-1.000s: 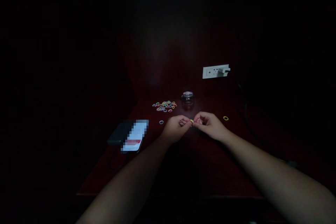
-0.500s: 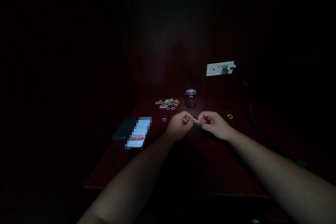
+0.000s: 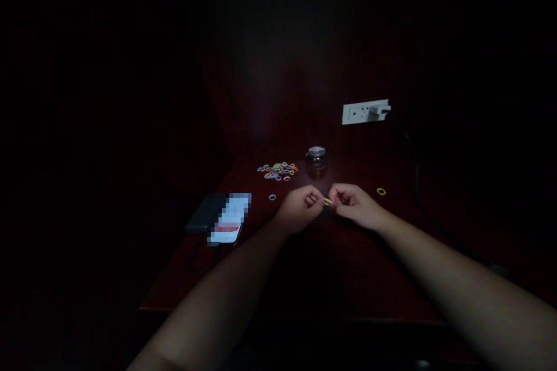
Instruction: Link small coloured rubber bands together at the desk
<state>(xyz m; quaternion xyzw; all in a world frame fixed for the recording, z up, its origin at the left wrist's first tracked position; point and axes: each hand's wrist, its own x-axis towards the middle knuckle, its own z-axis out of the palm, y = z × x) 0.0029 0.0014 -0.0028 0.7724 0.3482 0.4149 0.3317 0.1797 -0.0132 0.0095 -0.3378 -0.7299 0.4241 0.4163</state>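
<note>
Between my fingertips, above the dark red table (image 3: 200,284), is a small yellow band (image 3: 328,202). My left hand (image 3: 300,208) pinches its left end and my right hand (image 3: 353,206) pinches its right end. The two hands are close together, with the band bridging the small gap. Behind my left hand lies a loose pile of colored bands (image 3: 278,171). One blue band (image 3: 272,197) lies apart, left of my left hand. A yellow band (image 3: 381,191) rests to the right of my right hand.
A small lidded clear jar (image 3: 316,159) stands behind my hands. At the left, a lit phone (image 3: 231,219) lies beside a dark flat box (image 3: 204,213) with a cable. A wall socket (image 3: 359,113) holds a plug, whose black cable runs down at the right.
My left hand has shifted very slightly to the right, and the yellow band between the fingertips has moved a little to the right too.
</note>
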